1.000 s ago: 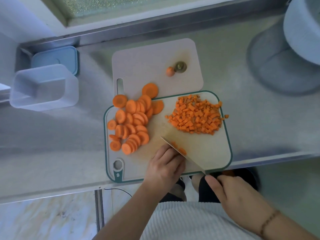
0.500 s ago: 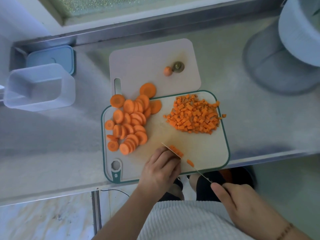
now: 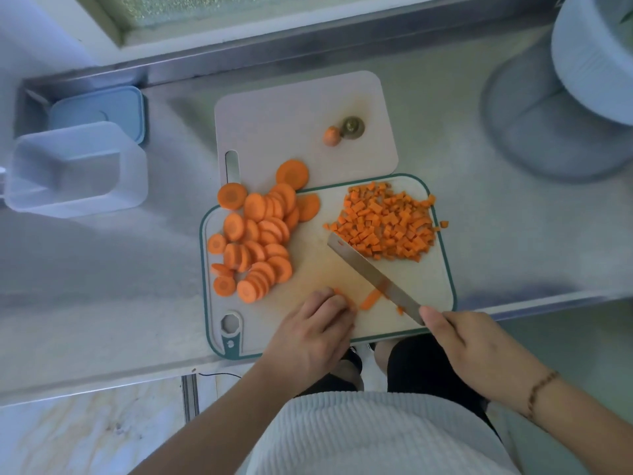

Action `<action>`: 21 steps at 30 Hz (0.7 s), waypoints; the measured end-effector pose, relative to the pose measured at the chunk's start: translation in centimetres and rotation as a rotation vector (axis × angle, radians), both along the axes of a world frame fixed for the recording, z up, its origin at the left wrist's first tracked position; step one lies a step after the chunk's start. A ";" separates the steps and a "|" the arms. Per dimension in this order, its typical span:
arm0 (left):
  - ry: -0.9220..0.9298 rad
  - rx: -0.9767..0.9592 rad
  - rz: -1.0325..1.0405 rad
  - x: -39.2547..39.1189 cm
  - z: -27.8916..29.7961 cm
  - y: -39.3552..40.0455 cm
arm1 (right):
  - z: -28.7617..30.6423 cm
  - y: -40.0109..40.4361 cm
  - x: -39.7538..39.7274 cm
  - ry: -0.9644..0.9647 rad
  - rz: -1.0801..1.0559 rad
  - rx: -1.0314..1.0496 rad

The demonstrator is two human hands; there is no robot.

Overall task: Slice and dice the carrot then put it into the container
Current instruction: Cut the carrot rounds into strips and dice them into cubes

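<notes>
In the head view, a translucent rectangular plastic container stood near the far left corner of the steel bench, with nothing visible inside it; a pale blue lid lay just behind it against the bench's back edge. A green-rimmed white cutting board sat at the front edge of the bench, its far edge overlapping a plain beige cutting board that held two small carrot ends. A heap of round orange carrot slices covered the green-rimmed board's left half, a few spilling onto the beige board. A pile of diced carrot cubes lay at its far right corner, one cube off the rim. The left hand, fingers curled, pressed down on thin carrot strips near the board's front edge. The right hand gripped a steel knife, its blade angled across the board's middle toward the cubes. Bare bench lay between board and container.
</notes>
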State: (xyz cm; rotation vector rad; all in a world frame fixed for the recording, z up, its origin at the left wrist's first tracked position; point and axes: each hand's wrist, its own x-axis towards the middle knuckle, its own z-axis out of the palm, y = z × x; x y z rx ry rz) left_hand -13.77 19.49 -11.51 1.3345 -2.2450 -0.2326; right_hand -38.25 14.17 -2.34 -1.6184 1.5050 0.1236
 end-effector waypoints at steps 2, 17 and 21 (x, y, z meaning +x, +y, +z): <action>0.047 -0.004 0.025 -0.4 0.1 -0.7 | 0.0 -0.3 0.2 -0.001 0.040 -0.007; 0.130 -0.018 0.072 -2.6 -0.6 -2.9 | -0.8 -1.0 2.0 0.010 0.057 -0.028; 0.107 -0.036 0.059 -2.2 -0.8 -3.0 | -0.2 -2.2 1.0 0.001 0.017 -0.020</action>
